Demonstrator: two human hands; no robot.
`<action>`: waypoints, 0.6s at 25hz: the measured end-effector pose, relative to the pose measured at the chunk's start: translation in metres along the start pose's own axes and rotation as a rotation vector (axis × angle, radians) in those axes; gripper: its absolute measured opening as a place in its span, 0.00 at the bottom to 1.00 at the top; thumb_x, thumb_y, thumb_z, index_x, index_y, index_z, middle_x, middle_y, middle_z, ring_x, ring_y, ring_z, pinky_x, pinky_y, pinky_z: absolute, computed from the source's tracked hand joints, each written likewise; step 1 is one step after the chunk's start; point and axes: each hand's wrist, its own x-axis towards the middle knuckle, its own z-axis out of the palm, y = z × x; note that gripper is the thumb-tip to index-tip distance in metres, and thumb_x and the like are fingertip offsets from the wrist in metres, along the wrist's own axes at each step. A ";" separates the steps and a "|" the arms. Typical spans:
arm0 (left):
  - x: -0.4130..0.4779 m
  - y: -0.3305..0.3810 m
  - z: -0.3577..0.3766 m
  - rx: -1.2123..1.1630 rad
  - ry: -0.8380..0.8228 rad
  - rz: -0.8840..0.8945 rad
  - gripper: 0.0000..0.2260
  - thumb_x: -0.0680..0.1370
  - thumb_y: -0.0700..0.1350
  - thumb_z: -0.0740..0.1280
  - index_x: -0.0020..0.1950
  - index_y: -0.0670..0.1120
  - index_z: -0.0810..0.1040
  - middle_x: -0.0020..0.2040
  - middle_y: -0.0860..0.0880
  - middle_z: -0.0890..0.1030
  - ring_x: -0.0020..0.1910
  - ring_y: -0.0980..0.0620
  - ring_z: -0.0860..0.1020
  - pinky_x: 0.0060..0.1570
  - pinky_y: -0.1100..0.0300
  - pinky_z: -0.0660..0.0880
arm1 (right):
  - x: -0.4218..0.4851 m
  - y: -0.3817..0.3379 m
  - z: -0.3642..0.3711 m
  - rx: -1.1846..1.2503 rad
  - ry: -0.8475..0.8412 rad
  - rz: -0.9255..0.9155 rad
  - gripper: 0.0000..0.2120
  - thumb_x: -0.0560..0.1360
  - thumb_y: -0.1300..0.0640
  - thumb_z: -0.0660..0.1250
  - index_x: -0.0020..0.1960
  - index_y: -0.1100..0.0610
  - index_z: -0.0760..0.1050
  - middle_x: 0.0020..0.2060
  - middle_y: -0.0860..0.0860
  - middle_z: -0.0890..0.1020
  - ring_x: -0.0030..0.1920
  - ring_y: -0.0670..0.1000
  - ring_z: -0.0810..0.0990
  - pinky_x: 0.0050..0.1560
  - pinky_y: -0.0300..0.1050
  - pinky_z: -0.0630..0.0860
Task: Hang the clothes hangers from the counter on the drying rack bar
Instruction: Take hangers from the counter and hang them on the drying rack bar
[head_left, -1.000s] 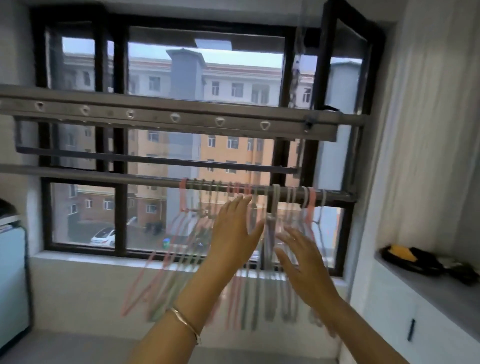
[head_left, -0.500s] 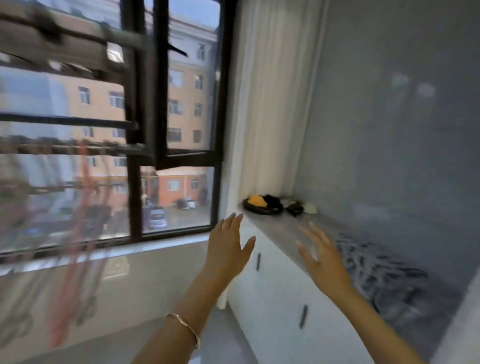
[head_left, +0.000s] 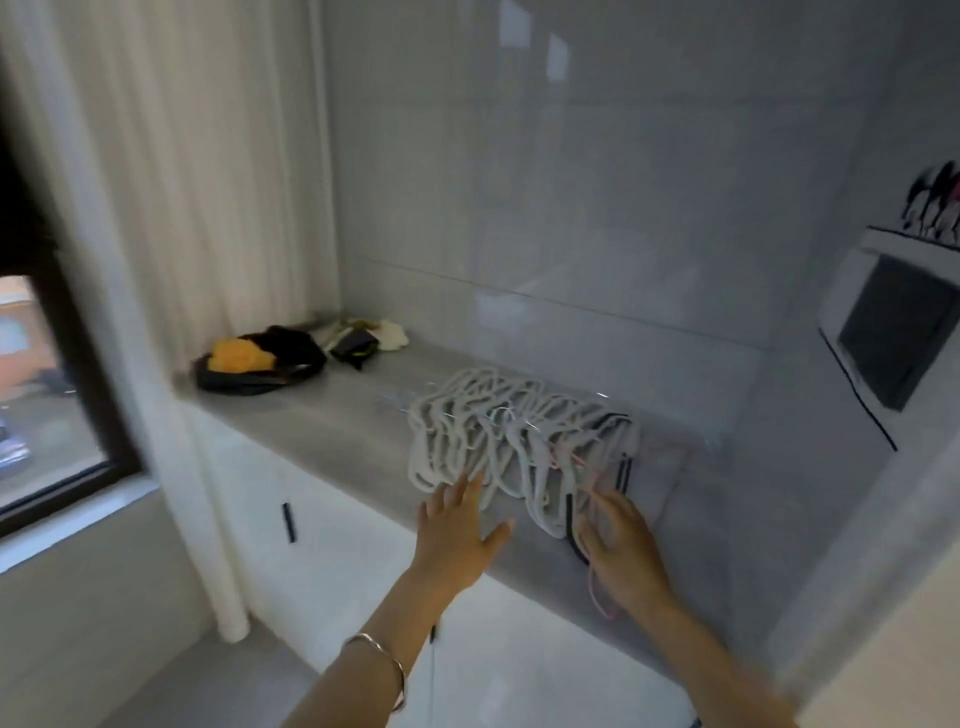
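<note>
Head view: the tangled pile of clothes hangers (head_left: 493, 436), mostly white with a few black and pink, lies on the grey counter (head_left: 353, 431). The left hand (head_left: 457, 535) is spread wide, with its fingertips at the pile's near edge. The right hand (head_left: 623, 540) is loosely splayed over the black and pink ones and grips nothing. The hangers look light, stiff and likely to snag, so they are probably best gathered by the hooks.

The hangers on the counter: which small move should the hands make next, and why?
Probably lower both hands and close them on a few of the hangers. The left hand and right hand are open at the near edge of the pile on the counter, and neither seems to hold one yet.
</note>
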 end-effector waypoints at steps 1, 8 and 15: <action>0.019 0.000 0.014 0.023 -0.044 0.030 0.33 0.78 0.63 0.55 0.77 0.52 0.47 0.78 0.50 0.49 0.77 0.45 0.48 0.74 0.48 0.49 | 0.003 0.012 0.007 -0.019 -0.003 0.060 0.14 0.75 0.58 0.65 0.60 0.59 0.74 0.60 0.55 0.75 0.62 0.55 0.73 0.63 0.45 0.68; 0.096 0.003 0.107 0.104 -0.279 0.144 0.33 0.77 0.66 0.52 0.77 0.55 0.44 0.78 0.51 0.43 0.76 0.44 0.40 0.74 0.44 0.41 | -0.004 0.071 0.044 -0.170 -0.032 0.383 0.15 0.72 0.53 0.68 0.56 0.59 0.76 0.54 0.55 0.79 0.56 0.56 0.77 0.54 0.42 0.71; 0.111 0.000 0.135 0.097 -0.362 0.153 0.30 0.78 0.66 0.48 0.77 0.57 0.44 0.78 0.49 0.38 0.76 0.45 0.38 0.72 0.45 0.36 | 0.002 0.080 0.057 -0.193 -0.050 0.387 0.09 0.68 0.56 0.73 0.47 0.58 0.81 0.60 0.52 0.74 0.60 0.52 0.74 0.60 0.38 0.67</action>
